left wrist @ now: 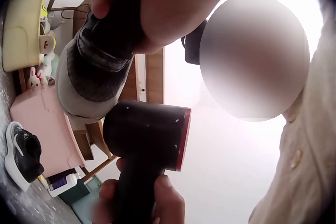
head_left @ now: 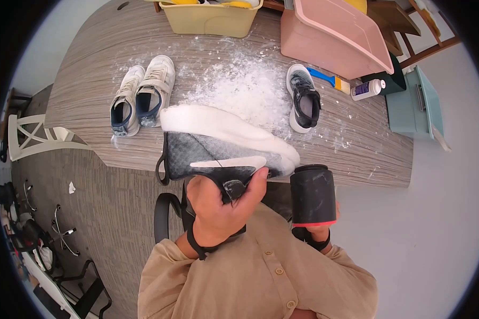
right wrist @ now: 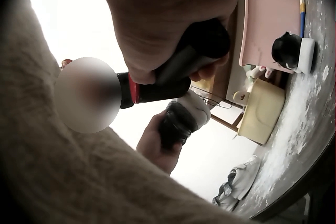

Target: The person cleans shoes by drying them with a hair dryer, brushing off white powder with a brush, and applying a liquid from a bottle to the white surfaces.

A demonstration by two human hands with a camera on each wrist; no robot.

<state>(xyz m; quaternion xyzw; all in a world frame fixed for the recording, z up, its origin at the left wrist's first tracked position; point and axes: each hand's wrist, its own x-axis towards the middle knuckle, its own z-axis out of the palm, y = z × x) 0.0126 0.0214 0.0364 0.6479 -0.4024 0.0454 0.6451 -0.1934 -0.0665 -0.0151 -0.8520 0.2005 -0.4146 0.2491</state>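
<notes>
My left hand (head_left: 221,204) grips a grey and black sneaker (head_left: 218,146) at its ankle opening, in the head view over the table's near edge. The sneaker lies on its side, its thick white sole toward the table and its toe to the right. My right hand (left wrist: 169,195) is wrapped round the handle of a black hair dryer (head_left: 313,196) with a red rim. In the left wrist view, the dryer's barrel is close by the sneaker's toe. The dryer hides most of the right hand in the head view.
White powder (head_left: 245,87) is scattered over the wood-grain table (head_left: 85,69). A pair of white shoes (head_left: 157,87) stands left, a small dark sneaker (head_left: 303,101) right. Beyond are a blue-handled brush (head_left: 330,81), white bottle (head_left: 368,89), pink bin (head_left: 335,40), yellow bin (head_left: 210,20) and teal box (head_left: 410,109).
</notes>
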